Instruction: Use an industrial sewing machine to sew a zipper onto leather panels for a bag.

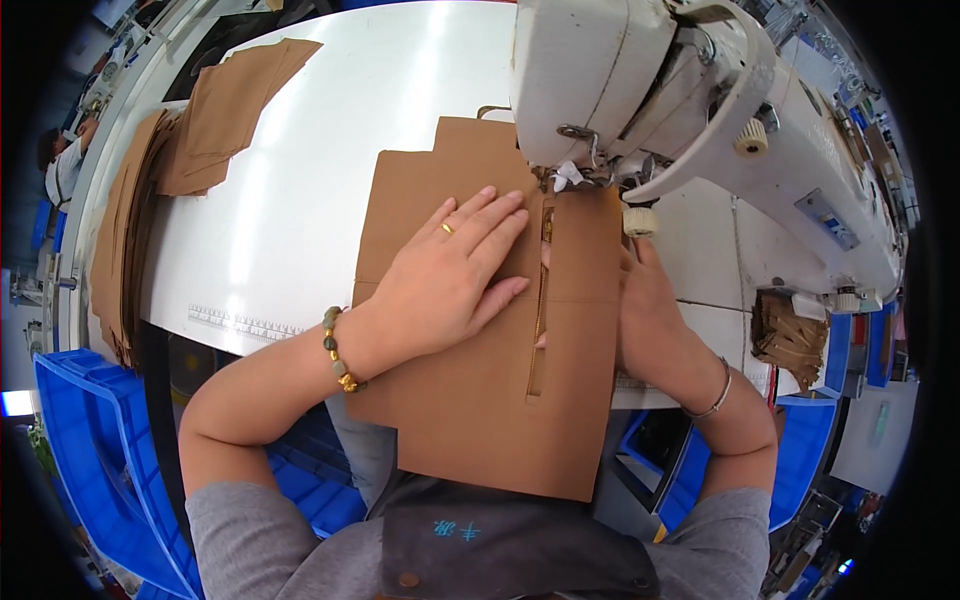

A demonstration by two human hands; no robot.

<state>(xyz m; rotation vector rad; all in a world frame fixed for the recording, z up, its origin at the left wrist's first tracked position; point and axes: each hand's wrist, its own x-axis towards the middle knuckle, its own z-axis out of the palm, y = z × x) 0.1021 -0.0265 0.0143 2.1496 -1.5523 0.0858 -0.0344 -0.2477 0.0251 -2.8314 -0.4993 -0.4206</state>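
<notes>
A large brown sheet (470, 420) with notched corners lies on the white table under the sewing machine's needle area. It looks like leather or a similar material. A long narrow slot runs through it, with what appears to be a gold-toned zipper (541, 310) inside. My left hand (440, 270) rests flat on the sheet left of the slot, fingers stretched out toward the machine. At the sheet's right edge, my right hand (650, 310) reaches underneath. Bits of its fingers show through the slot; the rest are hidden, so its grip is unclear.
The white sewing machine (590, 80) stands over the sheet's far right. Stacks of brown pieces (225, 110) lie at the left. More brown scraps (790, 335) sit at the right. A blue bin (100, 450) stands at lower left. Far left, another person (68, 165) is visible.
</notes>
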